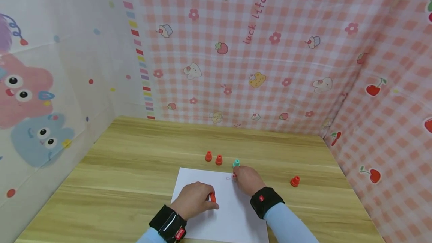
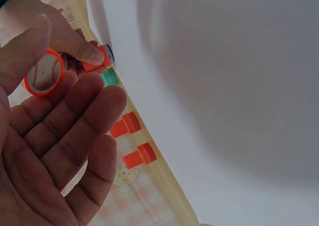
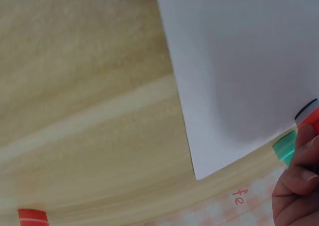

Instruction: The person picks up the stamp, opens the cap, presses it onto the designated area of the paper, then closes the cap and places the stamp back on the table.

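Note:
My left hand [image 1: 194, 198] hovers over the white paper [image 1: 229, 213], thumb and index finger pinching a round orange-red stamp cap [image 2: 44, 72]. A baseball picture fills the cap's end, and the other fingers extend past it. Near the paper's far edge, my right hand [image 1: 249, 180] pinches a red toy stamp [image 2: 97, 60], its pale, dark-edged end right at the paper. A small faint reddish print [image 1: 228, 178] shows on the sheet just left of it. Right behind the right fingertips stands a teal stamp [image 1: 236, 163].
Two red stamps [image 1: 209, 156] [image 1: 219, 160] stand beyond the paper's far edge, left of the teal one. Another red stamp [image 1: 295, 181] is off to the right on the wooden table [image 1: 135, 153]. Patterned cloth walls [image 1: 236, 63] enclose the table's back and sides.

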Available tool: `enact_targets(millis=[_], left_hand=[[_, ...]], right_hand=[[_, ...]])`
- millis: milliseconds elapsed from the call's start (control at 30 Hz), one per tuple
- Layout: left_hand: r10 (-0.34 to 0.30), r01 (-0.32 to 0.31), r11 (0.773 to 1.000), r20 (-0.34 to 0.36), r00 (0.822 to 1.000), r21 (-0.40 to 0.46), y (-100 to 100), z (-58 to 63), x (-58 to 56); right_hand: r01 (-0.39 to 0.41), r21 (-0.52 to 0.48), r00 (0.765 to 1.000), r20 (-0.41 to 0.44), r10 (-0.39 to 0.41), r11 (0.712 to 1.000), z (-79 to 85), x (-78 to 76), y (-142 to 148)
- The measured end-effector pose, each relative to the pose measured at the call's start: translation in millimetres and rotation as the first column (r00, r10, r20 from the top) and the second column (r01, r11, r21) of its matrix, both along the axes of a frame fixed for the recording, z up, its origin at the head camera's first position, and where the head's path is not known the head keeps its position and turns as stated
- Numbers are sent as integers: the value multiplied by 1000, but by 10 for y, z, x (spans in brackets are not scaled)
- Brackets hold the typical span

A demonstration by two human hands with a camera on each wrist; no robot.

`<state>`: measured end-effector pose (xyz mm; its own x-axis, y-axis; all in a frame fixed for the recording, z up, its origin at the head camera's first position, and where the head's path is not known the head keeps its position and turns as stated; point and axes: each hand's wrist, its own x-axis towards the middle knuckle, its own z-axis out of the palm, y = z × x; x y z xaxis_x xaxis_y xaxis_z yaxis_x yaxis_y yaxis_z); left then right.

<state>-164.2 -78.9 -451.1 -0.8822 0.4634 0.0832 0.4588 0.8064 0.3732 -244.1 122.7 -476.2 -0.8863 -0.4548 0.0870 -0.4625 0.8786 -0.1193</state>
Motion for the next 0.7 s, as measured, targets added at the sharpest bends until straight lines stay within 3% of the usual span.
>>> enact_targets(millis=[700], left_hand=[[-3, 3, 1000, -11, 1000, 6, 22, -5, 22]], right_hand=[[12, 20, 1000, 15, -12, 1000, -10, -11, 8]])
